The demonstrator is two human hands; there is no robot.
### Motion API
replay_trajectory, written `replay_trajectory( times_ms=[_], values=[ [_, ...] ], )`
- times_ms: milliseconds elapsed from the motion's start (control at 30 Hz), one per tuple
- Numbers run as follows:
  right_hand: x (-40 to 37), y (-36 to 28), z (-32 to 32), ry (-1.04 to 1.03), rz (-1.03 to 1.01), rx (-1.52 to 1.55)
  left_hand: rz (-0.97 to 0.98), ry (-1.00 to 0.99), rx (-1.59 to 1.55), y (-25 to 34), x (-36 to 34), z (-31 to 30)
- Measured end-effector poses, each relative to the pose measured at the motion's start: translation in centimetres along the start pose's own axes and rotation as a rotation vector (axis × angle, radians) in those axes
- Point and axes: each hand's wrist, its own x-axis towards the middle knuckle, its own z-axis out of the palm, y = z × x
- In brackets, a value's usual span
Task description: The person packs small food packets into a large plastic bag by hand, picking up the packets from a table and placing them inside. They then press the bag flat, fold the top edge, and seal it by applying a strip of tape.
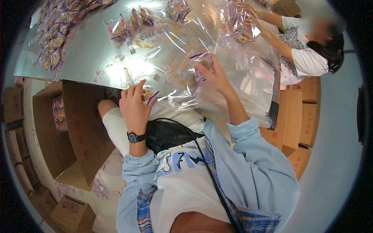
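Right hand (210,73) pinches packet (199,65), fingers nearly closed, bag (183,73) beneath. Left hand (135,104), loosely curled, holds other packet (148,97).

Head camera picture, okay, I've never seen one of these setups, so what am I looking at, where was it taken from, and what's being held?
There is no machine here: a person works with two bare hands, and this single picture comes from a camera on their head, looking down. The left hand, above a black watch, holds a purple-edged packet. The right hand holds a wrapped packet over clear plastic bags with printing. These lie on a pale table, with a heap of packets at the far left. Another person reaches in from the right. An open cardboard box stands at the lower left.
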Motion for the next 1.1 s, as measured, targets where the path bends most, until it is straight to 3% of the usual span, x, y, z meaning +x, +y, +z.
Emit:
replay_trajectory(
  times_ms=[100, 300, 400, 500, 600, 900, 1100],
  values=[
    [-1.0, -0.6, -2.0, 0.057, 0.155, 0.191, -0.011, 0.031, -0.025, -0.5, 0.0, 0.5],
    [-4.9, -2.1, -7.7, -0.176, 0.080, -0.355, 0.041, 0.175, -0.303, -1.0, -0.2, -0.8],
    [-5.9, -3.2, -6.4, -0.233, 0.240, -0.650, -0.052, 0.239, -0.334, -0.6, 0.1, -2.0],
    [-5.0, -2.4, -4.2, -0.269, 0.124, -1.001, -0.078, 0.249, -0.319, -1.4, -0.1, -2.0],
    [-2.5, -3.7, -2.9, -0.276, 0.139, -0.943, -0.064, 0.239, -0.293, -1.9, -0.2, -2.3],
    [3.0, -2.3, -1.2, -0.387, -0.073, -1.228, 0.026, 0.283, -0.213, -3.3, -0.9, -2.3],
    [5.1, 0.2, 0.3, -0.304, -0.260, -1.217, 0.027, 0.252, -0.140, -3.9, -0.8, -2.1]
  ],
)
